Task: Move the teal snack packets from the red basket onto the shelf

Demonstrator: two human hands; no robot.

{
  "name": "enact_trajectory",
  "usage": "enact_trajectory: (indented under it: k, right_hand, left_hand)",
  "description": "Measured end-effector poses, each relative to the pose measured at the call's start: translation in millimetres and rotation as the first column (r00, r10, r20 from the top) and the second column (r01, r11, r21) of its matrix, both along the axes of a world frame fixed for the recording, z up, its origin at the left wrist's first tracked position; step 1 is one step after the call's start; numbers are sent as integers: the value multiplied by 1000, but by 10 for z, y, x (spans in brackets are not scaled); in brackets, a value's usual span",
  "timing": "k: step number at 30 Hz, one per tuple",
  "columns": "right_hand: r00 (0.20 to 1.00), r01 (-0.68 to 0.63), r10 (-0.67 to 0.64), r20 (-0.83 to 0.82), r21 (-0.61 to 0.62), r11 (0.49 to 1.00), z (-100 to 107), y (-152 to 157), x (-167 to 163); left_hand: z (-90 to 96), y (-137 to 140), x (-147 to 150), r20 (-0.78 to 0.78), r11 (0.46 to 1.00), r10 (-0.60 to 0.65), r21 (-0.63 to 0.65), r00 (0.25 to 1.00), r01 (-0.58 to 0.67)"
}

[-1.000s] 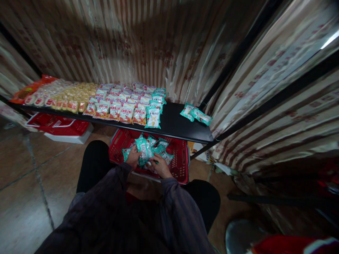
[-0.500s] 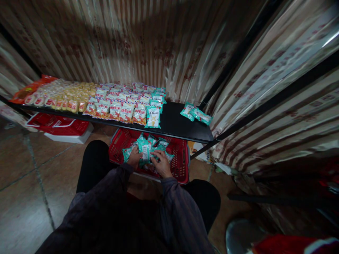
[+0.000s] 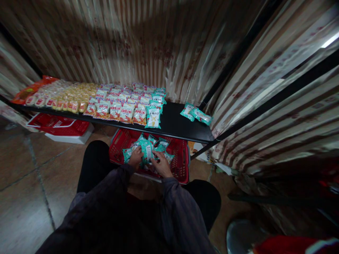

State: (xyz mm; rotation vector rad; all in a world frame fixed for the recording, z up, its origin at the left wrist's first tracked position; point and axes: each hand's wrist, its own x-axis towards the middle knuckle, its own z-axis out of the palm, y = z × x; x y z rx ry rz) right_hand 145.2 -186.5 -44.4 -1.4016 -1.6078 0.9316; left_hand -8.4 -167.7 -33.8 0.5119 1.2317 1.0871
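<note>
Between my two hands is a teal and white snack bag, its printed back turned up. My left hand is closed on its left side, and my right hand pinches its right edge. Both hands are over a red plastic basket, where several more teal snack bags lie in a heap. Above the basket, a column of teal bags stands on the black shelf. Two loose teal bags rest at the shelf's right end.
Rows of white and orange snack bags, small yellow packages and an orange bag fill the shelf's left part. A second red basket sits below it. A dark metal post slants at the right, before striped curtains.
The bag between my hands has shifted slightly right and tilted. My left hand has moved a little to the right with it. The shelf goods are unchanged.
</note>
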Motion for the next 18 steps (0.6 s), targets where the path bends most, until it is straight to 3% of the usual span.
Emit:
enact_trajectory:
  k: [10, 18]
  right_hand:
    - [1000, 16, -15, 14, -37, 999, -30, 32, 48]
    - [1000, -1, 1, 9, -73, 997, 119, -16, 24]
  left_hand:
    - [140, -84, 39, -11, 993, -95, 67, 995, 95]
    - [179, -80, 88, -3, 975, -182, 125, 983, 181]
